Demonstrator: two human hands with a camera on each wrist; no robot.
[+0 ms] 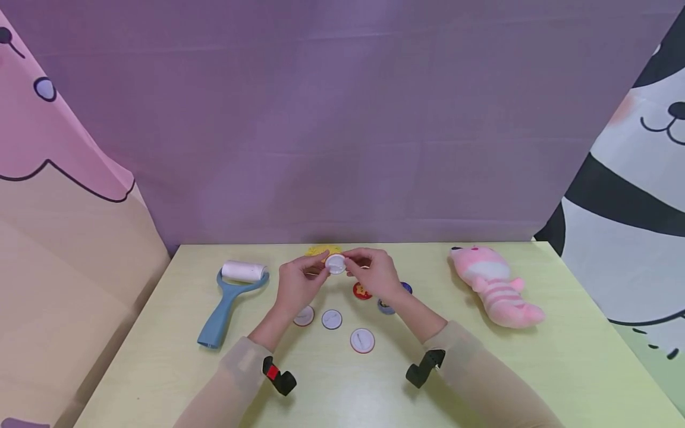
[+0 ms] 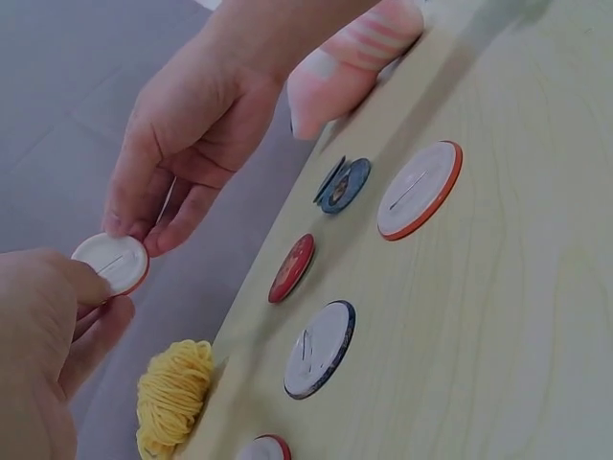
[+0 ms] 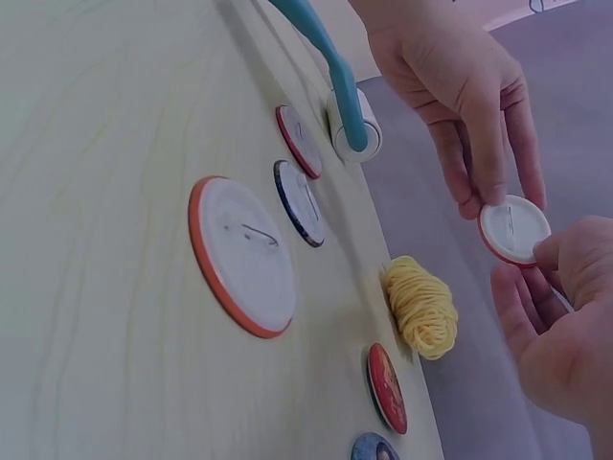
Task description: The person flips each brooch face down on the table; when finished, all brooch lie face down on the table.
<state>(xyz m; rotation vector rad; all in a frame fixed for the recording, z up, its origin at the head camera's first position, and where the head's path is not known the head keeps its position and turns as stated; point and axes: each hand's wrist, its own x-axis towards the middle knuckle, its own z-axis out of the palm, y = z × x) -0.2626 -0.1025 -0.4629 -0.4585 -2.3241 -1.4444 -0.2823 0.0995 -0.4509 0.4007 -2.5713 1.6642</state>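
A round pin badge (image 1: 335, 264) with a red edge is held up above the far part of the table, its white back and pin showing. My left hand (image 1: 299, 284) pinches its left side between thumb and fingers. On the opposite side, my right hand (image 1: 376, 274) grips the rim the same way. Below them, several badges lie pin side up, among them an orange-edged badge (image 3: 244, 257) and a dark-edged badge (image 2: 320, 350). A red badge (image 1: 362, 290) lies picture side up near the right forearm, with blue badges (image 2: 345, 186) beside it.
Behind the hands, a ball of yellow yarn (image 3: 421, 307) sits by the table's far edge. A lint roller (image 1: 225, 303) with a blue handle lies on the left. The pink striped plush toy (image 1: 497, 287) rests on the right. A purple cloth (image 1: 342, 119) hangs behind the table.
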